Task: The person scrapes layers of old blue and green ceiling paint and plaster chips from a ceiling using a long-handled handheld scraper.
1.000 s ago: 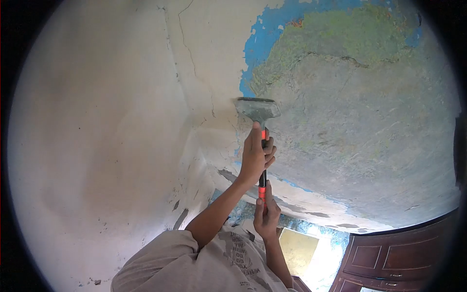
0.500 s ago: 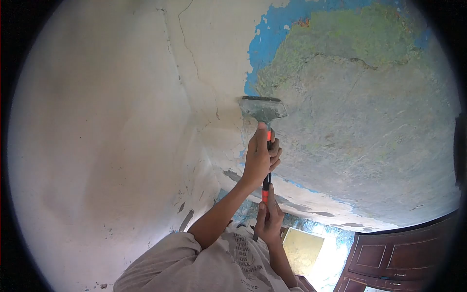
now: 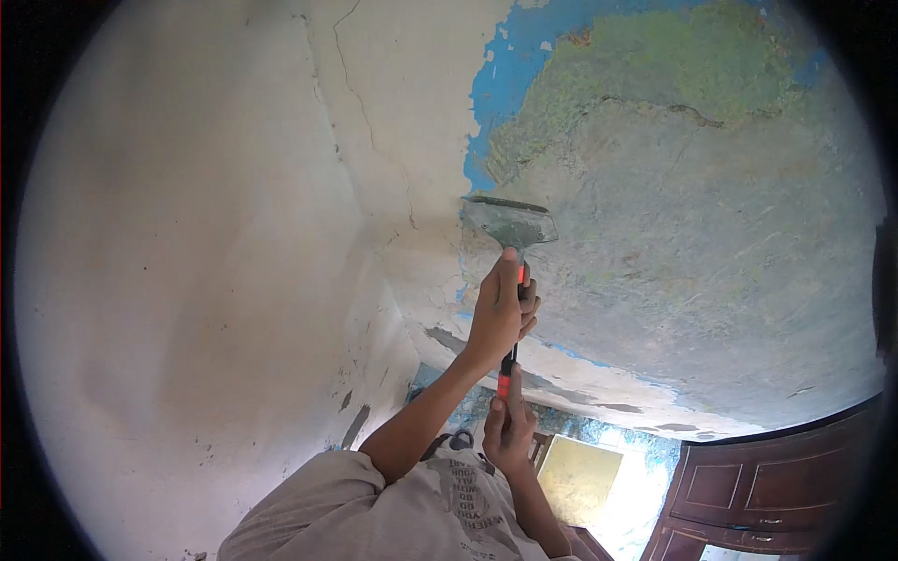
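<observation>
A long-handled scraper (image 3: 513, 224) with a wide grey head rests its blade edge against the wall, where cream paint meets bare plaster. My left hand (image 3: 500, 304) is closed around the upper handle just below the head, thumb laid along it. Lower down, my right hand (image 3: 511, 435) grips the black and red handle near its end, with one finger stretched along it. Just above the blade is a strip of exposed blue paint (image 3: 482, 159). Grey-green bare plaster (image 3: 655, 215) spreads to the right of the head.
Cream-painted wall (image 3: 206, 187) fills the left side, meeting the scraped wall at a corner with a thin crack (image 3: 351, 89). Dark wooden cabinets (image 3: 776, 486) stand at the lower right. Near them are a yellowish panel (image 3: 578, 481) and a bright opening (image 3: 636, 496).
The scraper head has shifted slightly down in view and tilted a little, its right end lower. Both hands have moved down slightly with it, keeping their grip.
</observation>
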`<state>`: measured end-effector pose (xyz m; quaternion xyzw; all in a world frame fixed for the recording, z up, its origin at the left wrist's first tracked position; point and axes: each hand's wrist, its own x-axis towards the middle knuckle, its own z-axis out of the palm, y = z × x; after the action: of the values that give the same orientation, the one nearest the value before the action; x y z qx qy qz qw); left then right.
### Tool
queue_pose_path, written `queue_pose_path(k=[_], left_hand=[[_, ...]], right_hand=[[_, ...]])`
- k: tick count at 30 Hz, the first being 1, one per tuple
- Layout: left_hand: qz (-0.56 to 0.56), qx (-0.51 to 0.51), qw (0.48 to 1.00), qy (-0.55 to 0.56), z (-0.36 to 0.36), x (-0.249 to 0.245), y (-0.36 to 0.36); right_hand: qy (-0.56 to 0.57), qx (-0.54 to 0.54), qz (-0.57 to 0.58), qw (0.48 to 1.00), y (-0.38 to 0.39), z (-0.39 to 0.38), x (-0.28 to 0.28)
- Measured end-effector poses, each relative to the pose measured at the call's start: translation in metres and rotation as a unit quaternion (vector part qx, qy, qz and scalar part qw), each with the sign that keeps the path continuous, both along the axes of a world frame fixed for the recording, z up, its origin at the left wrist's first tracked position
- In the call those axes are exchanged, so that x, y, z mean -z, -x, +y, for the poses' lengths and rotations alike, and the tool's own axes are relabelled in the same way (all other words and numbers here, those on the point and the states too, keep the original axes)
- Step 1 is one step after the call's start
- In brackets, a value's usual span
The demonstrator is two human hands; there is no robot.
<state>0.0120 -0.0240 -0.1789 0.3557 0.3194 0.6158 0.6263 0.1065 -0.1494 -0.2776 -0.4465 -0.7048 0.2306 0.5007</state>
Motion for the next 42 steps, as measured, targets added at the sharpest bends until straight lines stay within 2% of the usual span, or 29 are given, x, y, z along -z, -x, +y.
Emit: queue_pose_path(k=[5,8,11,15,18,21,24,26,27,28,30,33,37,42], left_hand=[[-0.001,-0.01,1.0,0.007,0.002,-0.007,-0.002],[0.002,-0.005,1.0,-0.019,0.001,0.003,-0.003],[0.0,0.002,1.0,-0.004,-0.007,0.016,-0.013],[-0.022,0.017,0.999,-0.035,-0.018,0.011,-0.022],[-0.003,0.0,0.999,-0.037,-0.024,0.002,-0.021],[-0.008,-0.034,0.998,-0.055,-0.026,-0.011,-0.025],[0.005,-0.083,0.988,-0.127,-0.018,-0.023,-0.035],[-0.079,-0.052,0.99,-0.102,-0.017,-0.031,-0.039],[-0.121,-0.036,0.988,-0.091,-0.017,-0.038,-0.039],[-0.107,-0.03,0.99,-0.082,-0.018,-0.045,-0.037],[-0.077,-0.017,0.995,-0.061,-0.022,-0.059,-0.032],[-0.109,-0.006,0.992,-0.062,-0.011,-0.051,-0.032],[-0.084,-0.068,0.992,-0.068,-0.009,-0.055,-0.028],[-0.11,-0.056,0.99,-0.073,-0.001,-0.052,-0.024]], right_hand=[[0.017,-0.001,0.02,1.0,-0.005,0.002,0.002],[0.068,0.004,0.02,0.998,-0.008,0.001,-0.002],[0.083,0.012,0.063,0.994,-0.02,-0.006,0.021],[0.195,-0.013,0.232,0.953,-0.028,-0.016,0.012],[0.244,-0.088,0.269,0.928,-0.041,-0.023,0.005],[0.231,-0.067,0.222,0.945,-0.049,-0.025,0.001],[0.178,-0.021,0.221,0.959,-0.059,-0.021,-0.024],[0.122,0.008,0.194,0.973,-0.063,-0.021,-0.041],[0.125,-0.007,0.21,0.97,-0.069,-0.02,-0.042],[0.129,-0.023,0.227,0.965,-0.073,-0.021,-0.045],[0.146,-0.029,0.208,0.967,-0.07,-0.019,-0.056],[0.166,-0.039,0.172,0.97,-0.063,-0.012,-0.064],[0.167,-0.06,0.144,0.974,-0.055,-0.004,-0.068],[0.145,-0.055,0.098,0.983,-0.051,-0.002,-0.075]])
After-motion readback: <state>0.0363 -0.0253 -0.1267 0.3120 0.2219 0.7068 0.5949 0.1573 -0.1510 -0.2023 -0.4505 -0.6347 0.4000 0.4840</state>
